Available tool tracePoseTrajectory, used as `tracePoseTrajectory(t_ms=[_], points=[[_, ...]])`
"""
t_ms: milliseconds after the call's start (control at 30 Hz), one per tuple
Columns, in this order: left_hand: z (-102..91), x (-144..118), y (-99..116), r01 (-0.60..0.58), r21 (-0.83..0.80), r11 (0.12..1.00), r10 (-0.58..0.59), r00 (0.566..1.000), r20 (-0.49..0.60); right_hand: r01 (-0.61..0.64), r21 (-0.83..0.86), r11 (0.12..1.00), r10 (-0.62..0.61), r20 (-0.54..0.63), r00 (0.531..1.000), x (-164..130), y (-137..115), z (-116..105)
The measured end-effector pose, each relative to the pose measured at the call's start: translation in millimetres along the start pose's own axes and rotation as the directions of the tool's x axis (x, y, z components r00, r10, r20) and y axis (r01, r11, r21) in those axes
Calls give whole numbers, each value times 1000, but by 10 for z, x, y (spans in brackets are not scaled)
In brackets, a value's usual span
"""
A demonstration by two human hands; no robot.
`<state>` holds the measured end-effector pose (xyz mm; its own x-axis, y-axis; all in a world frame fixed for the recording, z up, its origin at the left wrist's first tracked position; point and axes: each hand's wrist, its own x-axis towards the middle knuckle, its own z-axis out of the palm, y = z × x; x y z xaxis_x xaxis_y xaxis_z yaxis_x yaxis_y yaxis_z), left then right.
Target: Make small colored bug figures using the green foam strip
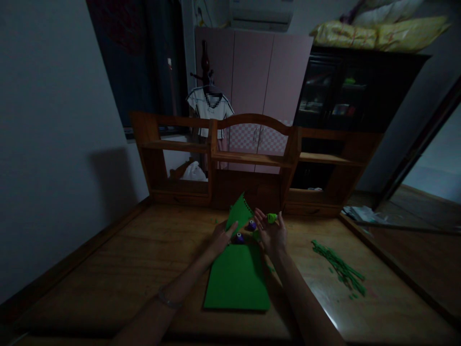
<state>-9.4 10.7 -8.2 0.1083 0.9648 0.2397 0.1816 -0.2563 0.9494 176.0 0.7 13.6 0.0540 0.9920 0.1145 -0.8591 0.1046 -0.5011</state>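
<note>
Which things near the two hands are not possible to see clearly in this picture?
Head view, dim light:
- Small green object at right hand: too small to identify.
- Two purple objects: too small, dark.
- Left hand fingertips on the green sheet: grip unclear.
- Green scraps: shapes blurred.

Colours under dim room light: mostly green on brown wood.

Paper sheet (237, 281) flat on the desk (108, 269): plain solid green; the raised piece (239, 214) same green, darker along its notched edge. Small punch (272, 218) at the right hand (272, 235): bright yellow-green. 2 punches (251, 225) between the hands: purple. Scrap strips (340, 269): green, scattered. Desk and shelf unit (252, 158): warm brown wood grain. Wardrobe (252, 72): pale pink, checked panel lower down. Hanging shirt (209, 108): white, dark trim. Bedding (378, 33): yellow.
</note>
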Motion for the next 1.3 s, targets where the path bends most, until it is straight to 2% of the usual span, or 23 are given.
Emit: tracePoseTrajectory(t_ms=[133,300,467,667,800,900,1133,1300], points=[[-26,18,-34,28,73,997,-23,998,-63,41,-114,993,-48,-64,997,-18,5,56],[-61,80,-188,86,124,989,-65,985,-162,130,-354,926,-210,-198,957,-10,90,50],[-67,130,-283,120,86,989,-97,968,-233,136,-536,833,-259,-160,953,7,123,-58],[-77,142,-280,178,48,983,-163,961,-225,121,-597,793,-263,-156,952,8,125,-81],[-87,163,-310,162,35,986,-150,963,-226,148,-679,719,-336,-153,929,-19,144,-30],[-91,178,-326,174,11,985,-166,957,-238,151,-698,700,-355,-157,922,-54,148,20],[-103,190,-336,229,7,973,-221,946,-237,189,-711,678,-339,-74,938,-120,145,105],[-105,213,-404,242,7,970,-233,943,-237,161,-698,698,-266,-44,963,-112,177,92]])
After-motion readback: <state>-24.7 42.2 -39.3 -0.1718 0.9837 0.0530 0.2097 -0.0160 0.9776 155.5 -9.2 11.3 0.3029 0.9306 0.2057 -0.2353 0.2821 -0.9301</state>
